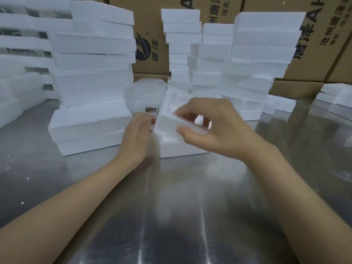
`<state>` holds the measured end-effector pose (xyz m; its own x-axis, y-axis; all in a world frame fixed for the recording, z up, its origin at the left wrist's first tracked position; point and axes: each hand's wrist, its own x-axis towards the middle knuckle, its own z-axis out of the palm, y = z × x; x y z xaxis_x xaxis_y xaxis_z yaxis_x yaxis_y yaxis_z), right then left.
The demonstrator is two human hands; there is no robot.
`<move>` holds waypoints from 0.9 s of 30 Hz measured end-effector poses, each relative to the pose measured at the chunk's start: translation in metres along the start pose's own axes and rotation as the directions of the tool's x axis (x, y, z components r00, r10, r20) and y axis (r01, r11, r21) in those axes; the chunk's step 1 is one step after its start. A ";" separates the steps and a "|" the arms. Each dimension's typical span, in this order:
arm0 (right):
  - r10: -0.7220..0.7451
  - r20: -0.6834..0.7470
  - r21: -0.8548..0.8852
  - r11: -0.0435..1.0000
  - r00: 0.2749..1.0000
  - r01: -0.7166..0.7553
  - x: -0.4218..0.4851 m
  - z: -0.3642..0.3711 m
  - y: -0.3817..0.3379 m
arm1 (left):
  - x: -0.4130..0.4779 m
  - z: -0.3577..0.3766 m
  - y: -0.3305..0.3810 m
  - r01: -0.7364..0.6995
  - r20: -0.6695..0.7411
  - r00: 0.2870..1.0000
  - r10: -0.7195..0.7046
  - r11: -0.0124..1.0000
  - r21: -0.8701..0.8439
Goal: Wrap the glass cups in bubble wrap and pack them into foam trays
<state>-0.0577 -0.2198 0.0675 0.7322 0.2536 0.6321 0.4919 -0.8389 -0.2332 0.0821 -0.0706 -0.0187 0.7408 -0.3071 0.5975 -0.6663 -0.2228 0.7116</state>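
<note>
Head view: at the centre, the right hand (211,126) has its fingers (187,113) and thumb curled round a tilted foam tray (171,109), pinching its near edge and holding it slanted above a second foam tray (177,147) that lies flat on the steel table (181,206). The lifted tray's hollow side faces the camera. Towards nine o'clock of it, the left hand (138,134) reaches in beside the tray's left edge; its fingers are blurred and partly hidden, so I cannot tell whether they grip anything. Just beyond that hand, at about eleven o'clock, a clear glass cup (149,109) stands upright on the table, with a roll or bundle of bubble wrap (144,90) behind it. A tall stack of foam trays (91,73) rises at ten o'clock, more stacks (247,63) at one o'clock. Printed cardboard boxes (148,35) line the back at twelve o'clock.
</note>
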 end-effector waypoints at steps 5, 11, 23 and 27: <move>0.127 0.517 0.101 0.973 0.847 -0.208 -0.004 0.016 0.000 | 0.007 -0.008 0.004 0.207 -0.067 0.965 -0.255 0.890 -0.407; 0.159 0.689 0.137 0.930 0.707 -0.342 -0.008 0.032 0.013 | -0.002 -0.005 -0.001 0.035 0.191 0.981 0.020 0.959 -0.280; 0.637 -0.302 -0.183 0.692 0.710 -0.699 -0.054 0.013 0.145 | -0.008 -0.010 0.001 0.015 0.629 0.776 -0.035 0.999 0.037; 0.684 -0.238 -0.289 0.628 0.690 -0.722 -0.062 0.018 0.159 | -0.002 -0.015 0.004 0.026 0.644 0.761 -0.081 0.995 0.095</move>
<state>-0.0161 -0.3598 -0.0220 0.7290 -0.5134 0.4527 -0.3561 -0.8493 -0.3897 0.0788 -0.0568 -0.0111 0.5630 -0.8110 0.1589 -0.6520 -0.3178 0.6884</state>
